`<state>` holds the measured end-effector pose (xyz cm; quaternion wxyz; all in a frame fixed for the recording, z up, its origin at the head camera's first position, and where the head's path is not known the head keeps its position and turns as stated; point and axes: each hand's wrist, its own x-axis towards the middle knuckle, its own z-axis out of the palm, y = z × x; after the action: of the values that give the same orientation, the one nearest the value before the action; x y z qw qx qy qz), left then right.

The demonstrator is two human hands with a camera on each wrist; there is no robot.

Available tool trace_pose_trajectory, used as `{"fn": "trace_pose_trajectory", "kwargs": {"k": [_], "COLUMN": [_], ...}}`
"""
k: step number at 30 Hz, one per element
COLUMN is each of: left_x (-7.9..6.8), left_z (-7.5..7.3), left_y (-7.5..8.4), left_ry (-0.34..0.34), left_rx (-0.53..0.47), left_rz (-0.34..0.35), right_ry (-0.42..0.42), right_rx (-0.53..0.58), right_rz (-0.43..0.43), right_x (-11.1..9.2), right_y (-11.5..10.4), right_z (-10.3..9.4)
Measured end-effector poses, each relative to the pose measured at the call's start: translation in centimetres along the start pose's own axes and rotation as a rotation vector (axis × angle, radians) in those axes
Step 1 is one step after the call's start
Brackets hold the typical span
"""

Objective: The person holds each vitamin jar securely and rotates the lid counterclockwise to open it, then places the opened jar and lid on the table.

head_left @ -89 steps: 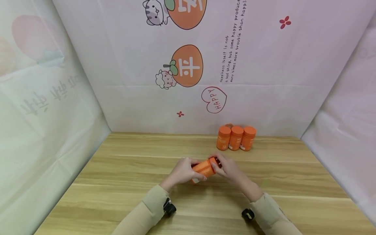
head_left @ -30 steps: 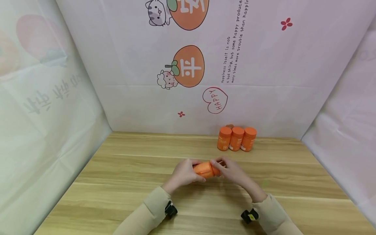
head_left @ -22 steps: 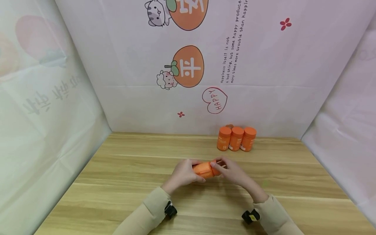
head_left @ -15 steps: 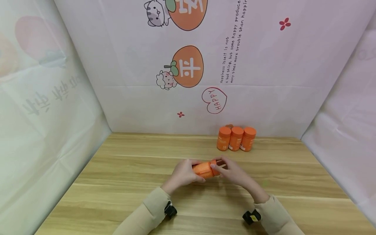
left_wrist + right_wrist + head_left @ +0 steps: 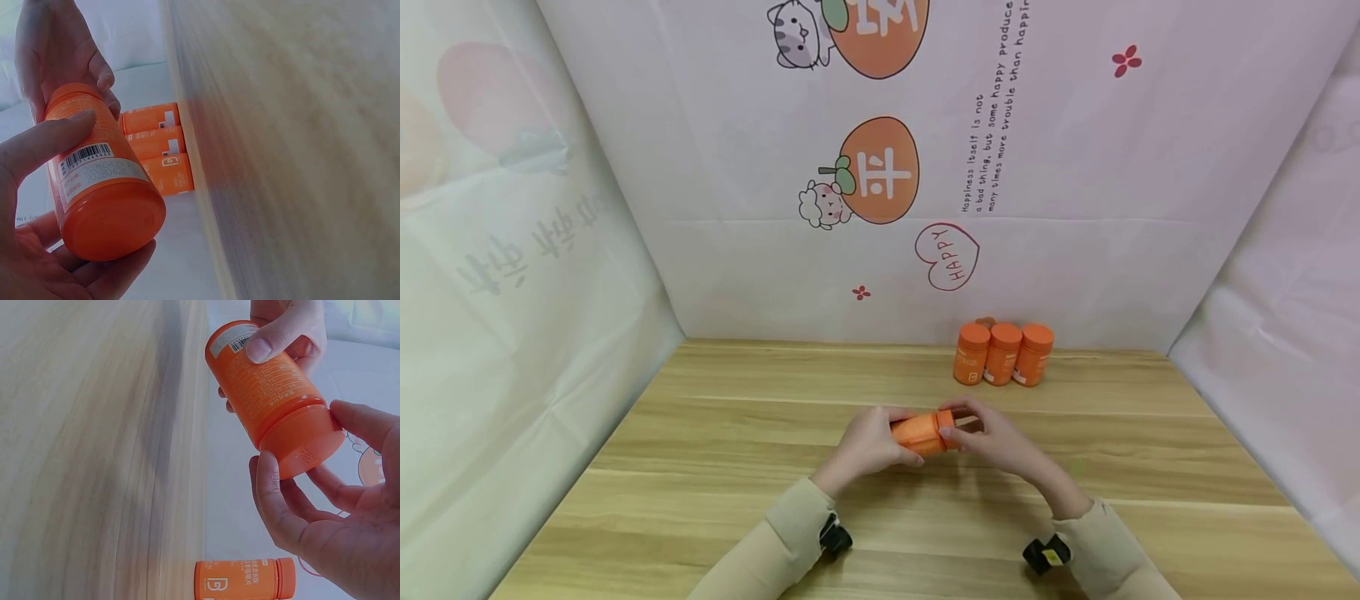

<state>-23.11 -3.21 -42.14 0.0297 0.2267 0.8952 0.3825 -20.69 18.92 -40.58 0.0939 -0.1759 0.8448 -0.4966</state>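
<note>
A white printed sheet (image 5: 1060,275) backs a pale wood-grain table (image 5: 715,467). Three orange plastic bottles (image 5: 1002,358) stand capped and side by side near its rear edge, unchanged. In front of them the left hand (image 5: 868,442) is curled round a fourth orange cylindrical plastic bottle (image 5: 917,435), lifted off the tabletop and lying nearer to level than three seconds ago. The right hand (image 5: 996,442) pinches the smooth orange plastic cap (image 5: 306,440) from opposite sides; over the last second its thumb has travelled down from the cap's upper edge. The shift suggests a turn of the cap, which remains on; whether it is loose cannot be told.

Lettering, largest to smallest: a red heart outline (image 5: 947,257) reads "HAPPY"; beside it, English lines (image 5: 998,125) begin "Happiness itself is not a bad thing" and run out of view. One standing bottle bears a white square logo (image 5: 217,585) resembling a B. The held bottle carries fine white Chinese print, a barcode (image 5: 89,156) and two faint stamped number lines, the lower apparently 20280428.
</note>
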Motion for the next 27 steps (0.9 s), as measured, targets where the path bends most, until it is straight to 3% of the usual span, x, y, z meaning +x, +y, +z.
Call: {"fn": "trace_pose_trajectory", "kwargs": {"k": [13, 27], "left_x": [0.0, 0.0], "left_z": [0.0, 0.1], "left_y": [0.0, -0.2], "left_ry": [0.004, -0.005], "left_rx": [0.016, -0.014], "left_rz": [0.025, 0.041], "right_ry": [-0.01, -0.012], "right_rx": [-0.044, 0.049], "right_rz": [-0.089, -0.202], "right_x": [0.0, 0.0], "right_y": [0.6, 1.1], "right_z": [-0.3, -0.3]}}
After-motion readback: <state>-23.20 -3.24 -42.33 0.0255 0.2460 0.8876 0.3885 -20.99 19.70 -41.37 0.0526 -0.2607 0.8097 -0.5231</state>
